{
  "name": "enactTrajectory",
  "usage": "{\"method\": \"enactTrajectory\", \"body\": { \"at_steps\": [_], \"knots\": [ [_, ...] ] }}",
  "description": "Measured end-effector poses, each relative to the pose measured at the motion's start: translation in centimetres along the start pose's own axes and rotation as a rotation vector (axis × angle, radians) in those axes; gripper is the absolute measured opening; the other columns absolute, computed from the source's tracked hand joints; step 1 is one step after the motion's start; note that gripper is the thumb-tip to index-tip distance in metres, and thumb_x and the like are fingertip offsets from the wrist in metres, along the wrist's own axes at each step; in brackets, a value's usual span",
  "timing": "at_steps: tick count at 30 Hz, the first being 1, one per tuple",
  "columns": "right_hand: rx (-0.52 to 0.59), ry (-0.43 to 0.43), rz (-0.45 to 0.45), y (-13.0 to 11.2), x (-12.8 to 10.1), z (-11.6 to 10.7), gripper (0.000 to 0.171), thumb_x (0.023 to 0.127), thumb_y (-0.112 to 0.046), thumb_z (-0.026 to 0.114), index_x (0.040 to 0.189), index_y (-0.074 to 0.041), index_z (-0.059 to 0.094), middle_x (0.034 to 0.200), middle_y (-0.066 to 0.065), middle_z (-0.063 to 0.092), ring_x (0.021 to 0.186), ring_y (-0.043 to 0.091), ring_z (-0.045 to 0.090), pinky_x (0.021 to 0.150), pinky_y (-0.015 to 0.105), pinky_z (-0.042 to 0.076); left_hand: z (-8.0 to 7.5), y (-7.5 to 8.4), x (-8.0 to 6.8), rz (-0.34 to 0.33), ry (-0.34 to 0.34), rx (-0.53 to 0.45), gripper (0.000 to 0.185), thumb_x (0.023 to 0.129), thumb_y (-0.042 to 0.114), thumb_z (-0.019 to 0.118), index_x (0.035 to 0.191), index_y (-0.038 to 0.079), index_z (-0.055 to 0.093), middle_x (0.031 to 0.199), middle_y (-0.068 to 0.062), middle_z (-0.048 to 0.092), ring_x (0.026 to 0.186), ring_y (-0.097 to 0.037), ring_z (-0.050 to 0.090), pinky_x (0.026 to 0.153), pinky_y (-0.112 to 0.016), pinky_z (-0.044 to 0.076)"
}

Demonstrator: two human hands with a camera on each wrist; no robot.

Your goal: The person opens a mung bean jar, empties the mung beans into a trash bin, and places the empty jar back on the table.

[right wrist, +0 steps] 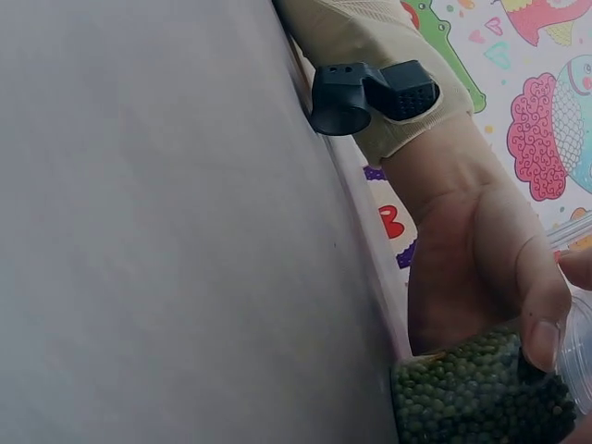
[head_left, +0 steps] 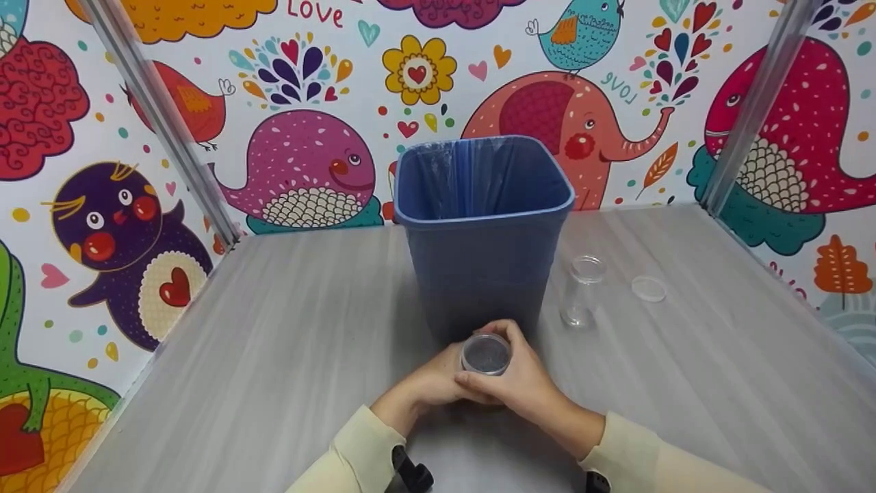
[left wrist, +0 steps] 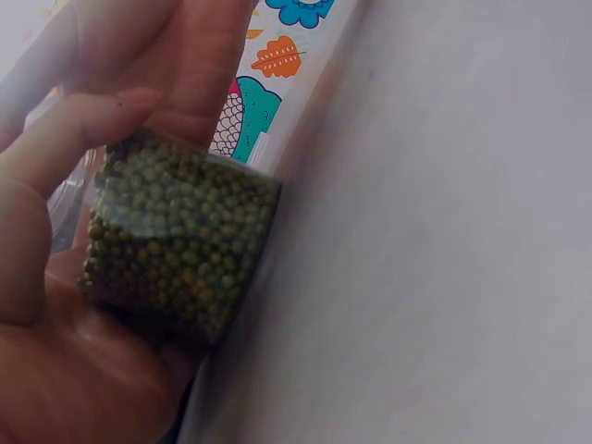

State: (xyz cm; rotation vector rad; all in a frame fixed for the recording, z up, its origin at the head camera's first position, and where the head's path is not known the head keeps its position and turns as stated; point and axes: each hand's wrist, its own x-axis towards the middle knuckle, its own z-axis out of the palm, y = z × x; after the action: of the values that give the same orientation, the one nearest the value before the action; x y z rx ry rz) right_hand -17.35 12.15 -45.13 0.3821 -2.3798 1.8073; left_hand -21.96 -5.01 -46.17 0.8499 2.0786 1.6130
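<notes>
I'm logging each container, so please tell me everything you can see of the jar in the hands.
The jar is clear, seemingly plastic, with a body holding small green bean-like grains and a clear, ridged upper end. It is held roughly upright, its round top facing up, in front of the blue bin. The left hand grips its body; the right hand holds it near the top. Whether it is closed, and whether its base touches the table, I cannot tell.

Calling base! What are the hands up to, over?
Left hand, right hand both gripping clear cylindrical jar, small green beans inside. Tall blue plastic bin close ahead.
</notes>
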Motion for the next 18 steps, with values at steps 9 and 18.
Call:
{"method": "enactTrajectory", "body": {
  "at_steps": [9, 18],
  "knots": [
    [0.010, 0.000, -0.008, 0.03, 0.03, 0.02, 0.066, 0.074, -0.021, 0.098, 0.125, -0.010, 0.058, 0.130, 0.005, 0.067, 0.115, 0.022, 0.063, 0.103, 0.043, 0.047, -0.03, -0.01, -0.07, 0.010, 0.001, 0.008, 0.069, 0.076, -0.002, 0.089, 0.139, 0.000, 0.063, 0.127, -0.005, 0.072, 0.113, -0.014, 0.065, 0.103, -0.025, 0.049],
    [0.018, -0.026, -0.004, 0.23, 0.16, -0.24, 0.065, 0.075, -0.021, 0.098, 0.127, -0.009, 0.060, 0.126, 0.005, 0.069, 0.114, 0.023, 0.064, 0.103, 0.044, 0.046, 0.06, -0.12, 0.13, 0.034, -0.012, 0.010, 0.068, 0.077, -0.002, 0.090, 0.139, 0.000, 0.063, 0.128, -0.004, 0.071, 0.115, -0.014, 0.065, 0.105, -0.028, 0.049]
  ]
}}
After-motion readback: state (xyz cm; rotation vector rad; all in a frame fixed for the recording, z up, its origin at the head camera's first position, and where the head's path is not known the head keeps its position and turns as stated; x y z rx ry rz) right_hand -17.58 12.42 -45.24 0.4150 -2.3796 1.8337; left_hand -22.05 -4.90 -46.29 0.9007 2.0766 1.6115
